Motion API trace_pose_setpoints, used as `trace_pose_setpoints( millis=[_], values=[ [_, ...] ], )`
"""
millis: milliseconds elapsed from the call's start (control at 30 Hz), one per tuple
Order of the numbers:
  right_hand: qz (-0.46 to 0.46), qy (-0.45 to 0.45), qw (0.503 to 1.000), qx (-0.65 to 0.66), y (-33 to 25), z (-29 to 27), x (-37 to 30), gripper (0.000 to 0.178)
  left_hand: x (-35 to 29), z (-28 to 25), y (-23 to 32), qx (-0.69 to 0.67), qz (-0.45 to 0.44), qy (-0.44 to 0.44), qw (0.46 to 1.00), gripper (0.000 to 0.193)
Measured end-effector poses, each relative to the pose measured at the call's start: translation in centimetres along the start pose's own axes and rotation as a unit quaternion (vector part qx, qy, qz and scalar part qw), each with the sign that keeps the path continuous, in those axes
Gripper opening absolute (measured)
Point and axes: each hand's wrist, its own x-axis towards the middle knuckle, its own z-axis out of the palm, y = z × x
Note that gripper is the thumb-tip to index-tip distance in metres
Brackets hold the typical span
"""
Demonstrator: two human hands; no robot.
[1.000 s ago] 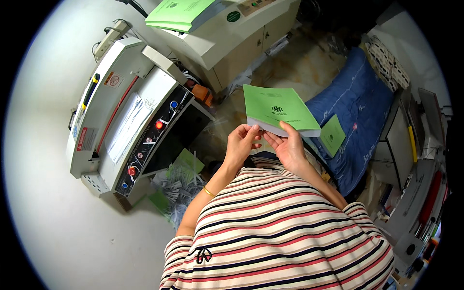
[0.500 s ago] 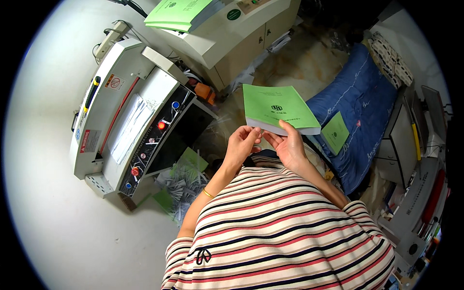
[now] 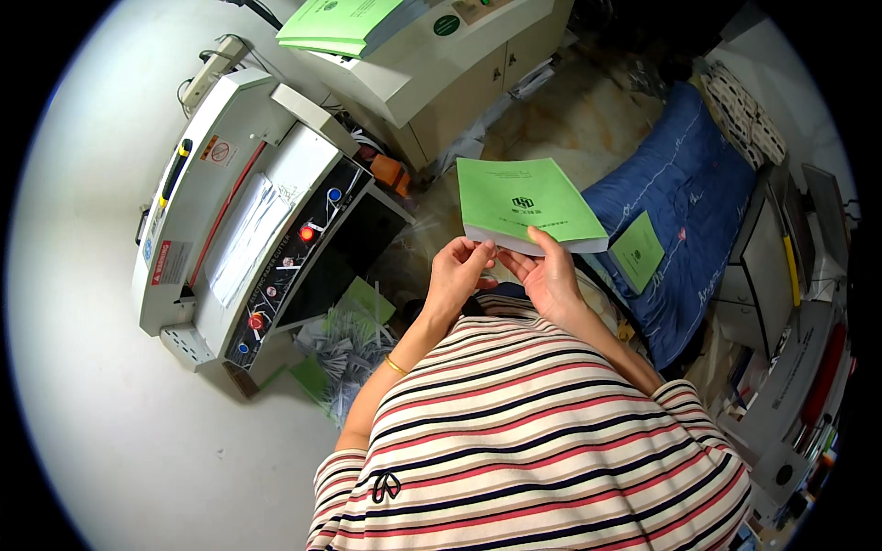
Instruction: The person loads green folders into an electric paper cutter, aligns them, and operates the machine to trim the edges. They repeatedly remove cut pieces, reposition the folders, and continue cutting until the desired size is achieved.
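A thick green-covered book [image 3: 542, 188] with a white page block is held out in front of my body, its cover facing up. My right hand [image 3: 551, 283] grips its near edge, thumb on the cover and fingers underneath. At the near left corner, my left hand [image 3: 457, 278] pinches the book's edge, thumb and fingers together by the pages. The fingers' undersides are partly hidden by the book.
An electric paper cutter [image 3: 266, 230] stands at left, with paper strips on its bed. Below it lie shredded paper [image 3: 354, 354] and green scraps. More green books [image 3: 340, 23] sit on a white machine at the back. Another green book [image 3: 637, 253] rests on blue cloth [image 3: 684, 193] at right.
The book has shifted very slightly to the left, with its far edge tipping a little. Both hands keep nearly the same hold.
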Motion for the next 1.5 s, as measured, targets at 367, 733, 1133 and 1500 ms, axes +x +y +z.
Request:
trace_pose_setpoints(
  millis=[367,733,1133,1500],
  values=[
    [0.018,0.012,1.000,-0.010,0.0,-0.2,0.1,0.035,-0.1,-1.4,-0.9,-0.178,0.070,0.103,0.976,0.014],
    [0.027,0.016,0.999,-0.011,0.0,-0.4,0.3,0.036,-0.1,-0.6,-0.5,-0.037,0.008,0.049,0.998,0.014],
    [-0.002,0.114,0.986,-0.126,0.0,-4.2,3.7,0.047,1.9,-7.0,-2.8,-0.240,0.067,0.163,0.955,0.031],
    [0.072,0.274,0.958,0.049,-1.6,-25.1,6.0,0.041,0.2,-19.9,-10.6,-0.097,-0.050,0.270,0.956,0.023]
  ],
)
